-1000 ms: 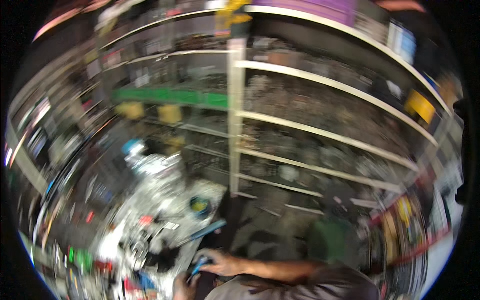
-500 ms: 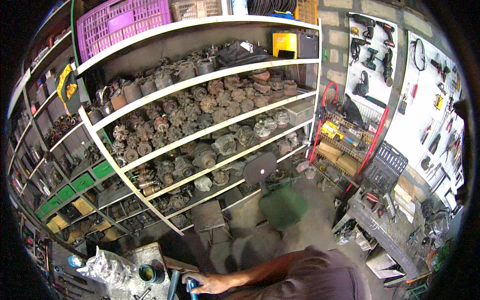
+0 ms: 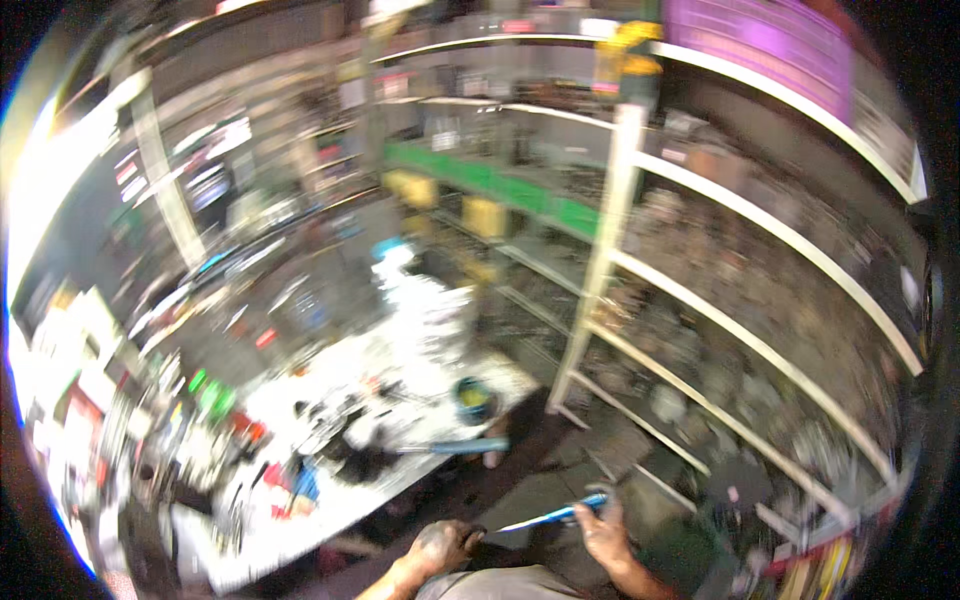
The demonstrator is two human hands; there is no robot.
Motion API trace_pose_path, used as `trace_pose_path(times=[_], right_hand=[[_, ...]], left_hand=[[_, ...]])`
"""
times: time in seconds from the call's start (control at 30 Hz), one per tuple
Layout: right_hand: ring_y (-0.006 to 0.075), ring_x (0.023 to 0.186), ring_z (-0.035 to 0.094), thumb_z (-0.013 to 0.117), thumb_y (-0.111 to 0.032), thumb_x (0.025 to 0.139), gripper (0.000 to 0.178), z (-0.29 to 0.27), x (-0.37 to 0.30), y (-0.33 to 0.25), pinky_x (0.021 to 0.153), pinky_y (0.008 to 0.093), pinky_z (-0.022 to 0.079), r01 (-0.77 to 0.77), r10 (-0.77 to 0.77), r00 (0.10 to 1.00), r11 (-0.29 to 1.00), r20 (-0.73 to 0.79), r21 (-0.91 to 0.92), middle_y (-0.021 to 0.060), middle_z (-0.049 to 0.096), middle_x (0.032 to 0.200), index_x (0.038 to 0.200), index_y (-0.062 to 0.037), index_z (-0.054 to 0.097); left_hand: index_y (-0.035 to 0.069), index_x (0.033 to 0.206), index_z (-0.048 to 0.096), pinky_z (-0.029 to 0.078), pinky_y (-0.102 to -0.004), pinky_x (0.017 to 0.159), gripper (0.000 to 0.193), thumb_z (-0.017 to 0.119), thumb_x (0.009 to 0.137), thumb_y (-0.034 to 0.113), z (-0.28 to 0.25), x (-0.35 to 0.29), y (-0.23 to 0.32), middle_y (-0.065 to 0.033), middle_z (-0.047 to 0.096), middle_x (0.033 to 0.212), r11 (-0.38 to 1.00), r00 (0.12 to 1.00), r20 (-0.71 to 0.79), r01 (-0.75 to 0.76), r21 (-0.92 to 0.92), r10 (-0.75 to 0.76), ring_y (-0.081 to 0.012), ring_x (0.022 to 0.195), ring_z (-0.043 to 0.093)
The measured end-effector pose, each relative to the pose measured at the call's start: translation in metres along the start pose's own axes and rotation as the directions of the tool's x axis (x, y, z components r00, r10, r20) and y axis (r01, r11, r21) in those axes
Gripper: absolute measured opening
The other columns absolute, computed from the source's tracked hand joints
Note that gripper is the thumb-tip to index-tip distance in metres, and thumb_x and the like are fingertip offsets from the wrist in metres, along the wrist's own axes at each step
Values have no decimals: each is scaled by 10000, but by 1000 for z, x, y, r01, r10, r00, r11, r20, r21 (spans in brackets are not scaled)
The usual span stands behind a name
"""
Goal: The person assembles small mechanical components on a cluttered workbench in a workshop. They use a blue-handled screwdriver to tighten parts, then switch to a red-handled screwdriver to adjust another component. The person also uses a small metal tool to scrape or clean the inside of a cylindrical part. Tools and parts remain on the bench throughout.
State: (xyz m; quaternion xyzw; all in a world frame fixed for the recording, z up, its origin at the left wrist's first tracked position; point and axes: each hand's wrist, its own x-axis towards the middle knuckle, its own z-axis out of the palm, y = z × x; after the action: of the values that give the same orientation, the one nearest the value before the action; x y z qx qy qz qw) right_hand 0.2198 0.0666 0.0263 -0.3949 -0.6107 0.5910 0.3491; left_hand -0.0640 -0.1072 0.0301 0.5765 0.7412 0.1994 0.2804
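Right hand [image 3: 603, 528] grips blue-handled slim metal tool [image 3: 555, 517], tip toward 9 o'clock. Left hand [image 3: 440, 547] fisted, empty, beside cluttered white surface [image 3: 300, 530].

The view is swinging back from the shelves to the bench [image 3: 330, 520]. The right hand [image 3: 605, 535] is now lifting a blue tool [image 3: 560, 516] beside the left hand [image 3: 440, 548].

A cluttered white workbench [image 3: 300, 530] sits lower left, with a small round green-filled tin [image 3: 473, 400] near its far edge. Tall cream metal shelving [image 3: 600, 260] packed with blurred dark metal parts fills the right side.
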Motion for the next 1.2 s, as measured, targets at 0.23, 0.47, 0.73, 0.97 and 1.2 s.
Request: trace_pose_path(times=[0.23,0.47,0.73,0.97,1.2], right_hand=[[190,1056,660,727,-91,1070,456,82,78,-76,978,350,539,336,-320,913,942,252,-21,93,687,1125,1470,-10,522],[228,991,752,779,-90,1051,539,234,128,-174,905,367,617,650,-614,638,753,465,103,149,735,1117,1467,11,452],[384,924,801,849,-151,999,534,366,156,-234,794,449,633,893,-647,368,447,668,-59,207,751,1102,1419,-29,541],[404,983,808,837,-162,1012,521,396,178,-246,816,466,635,878,-588,271,475,762,54,208,760,1138,1426,-31,551],[392,1017,808,810,-74,1011,518,404,205,-254,873,452,643,820,-500,154,547,852,172,213,760,1159,1451,-22,542]], left_hand=[[63,1353,769,625,-478,981,377,812,1001,190,-30,-116,-58,-243,790,1271,943,721,-616,176,-281,-318,-403,1148,782],[43,1271,773,545,-492,1091,376,854,913,123,-122,-115,-95,-211,745,1275,937,418,-839,154,-314,-349,-411,1221,706],[60,1521,634,435,-529,1259,652,867,957,292,-186,-61,-155,-240,571,1612,979,558,-808,56,-194,-191,-457,1498,538],[41,1630,517,404,-528,1292,824,884,955,339,-164,-34,-169,-269,517,1670,898,587,-721,22,-439,-367,-465,1551,492],[41,1614,554,399,-505,1298,818,909,914,272,-158,-34,-175,-254,562,1642,890,565,-740,-22,-456,-365,-431,1557,506]])
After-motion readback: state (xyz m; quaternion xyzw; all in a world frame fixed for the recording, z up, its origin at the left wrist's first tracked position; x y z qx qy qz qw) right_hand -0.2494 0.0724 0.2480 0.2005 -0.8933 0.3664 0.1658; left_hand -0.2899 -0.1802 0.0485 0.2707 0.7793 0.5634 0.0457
